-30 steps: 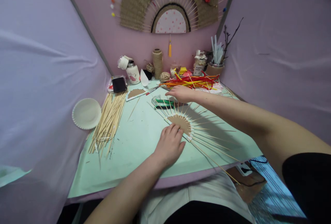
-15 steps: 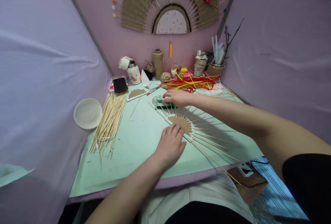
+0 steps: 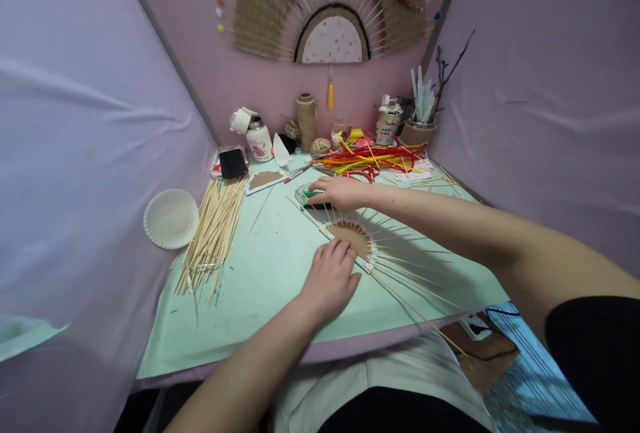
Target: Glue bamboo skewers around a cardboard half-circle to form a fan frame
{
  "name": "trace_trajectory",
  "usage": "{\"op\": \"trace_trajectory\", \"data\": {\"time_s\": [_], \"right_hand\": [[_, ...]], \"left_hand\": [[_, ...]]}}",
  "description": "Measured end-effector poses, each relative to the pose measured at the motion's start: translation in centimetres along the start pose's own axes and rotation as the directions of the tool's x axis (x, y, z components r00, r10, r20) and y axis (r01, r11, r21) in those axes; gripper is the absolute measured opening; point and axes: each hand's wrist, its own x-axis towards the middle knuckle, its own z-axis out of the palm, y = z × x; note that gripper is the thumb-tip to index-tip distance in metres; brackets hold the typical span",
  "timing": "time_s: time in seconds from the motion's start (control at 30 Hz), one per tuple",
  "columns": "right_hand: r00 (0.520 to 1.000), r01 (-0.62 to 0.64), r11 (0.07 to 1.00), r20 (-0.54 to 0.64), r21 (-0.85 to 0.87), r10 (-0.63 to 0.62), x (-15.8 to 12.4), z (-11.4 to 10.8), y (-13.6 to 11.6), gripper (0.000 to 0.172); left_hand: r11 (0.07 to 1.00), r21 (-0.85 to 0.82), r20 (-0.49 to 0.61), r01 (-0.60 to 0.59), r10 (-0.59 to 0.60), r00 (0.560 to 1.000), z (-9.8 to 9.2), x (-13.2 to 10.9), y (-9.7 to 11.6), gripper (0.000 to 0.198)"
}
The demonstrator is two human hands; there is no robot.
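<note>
My left hand (image 3: 333,276) lies flat, its fingers on the straight edge of a brown half-round cardboard piece (image 3: 353,236). Thin bamboo sticks (image 3: 410,273) fan out from its white-lined curved rim; the longest reaches past the table's front edge. Beyond the cardboard, my right hand (image 3: 343,193) is down on a green and black tool (image 3: 314,198), which shows between its fingers and thumb. The palm hides part of this tool and its exact kind is unclear. A clear scalloped ring (image 3: 301,194) lies beside it.
A bundle of bamboo sticks (image 3: 213,233) and a white paper plate (image 3: 171,218) are at the left. Another cardboard half-round (image 3: 265,181) lies behind. Red and yellow pipe cleaners (image 3: 373,158), a twine cone (image 3: 307,123) and jars (image 3: 259,139) stand along the back, below a woven fan (image 3: 265,19).
My right hand has moved slightly left and down onto the green and black tool. My left hand and the cardboard with its sticks have stayed in place.
</note>
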Motion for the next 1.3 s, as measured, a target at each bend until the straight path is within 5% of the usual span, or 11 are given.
{"op": "trace_trajectory", "data": {"time_s": [0.47, 0.63, 0.87, 1.3], "right_hand": [[0.999, -0.036, 0.999, 0.031, 0.001, 0.036, 0.3, 0.0, -0.1, 0.049], [0.995, -0.066, 0.997, -0.069, 0.029, 0.068, -0.5, -0.5, -0.9, 0.053], [0.977, 0.009, 0.981, -0.211, 0.193, 0.033, -2.0, -0.9, -3.1, 0.027], [0.984, -0.072, 0.983, -0.147, 0.171, 0.097, -1.7, -1.1, -5.1, 0.026]], "left_hand": [[1.0, 0.001, -0.006, 0.004, -0.004, 1.0, 0.1, 0.0, 0.0, 0.044], [1.0, 0.008, -0.015, -0.003, 0.003, 1.0, 0.2, 0.0, 0.0, 0.043], [1.0, 0.004, -0.023, -0.001, 0.001, 1.0, 0.2, 0.0, 0.1, 0.041], [1.0, -0.001, 0.005, -0.001, 0.001, 1.0, -0.1, 0.0, 0.1, 0.045]]}}
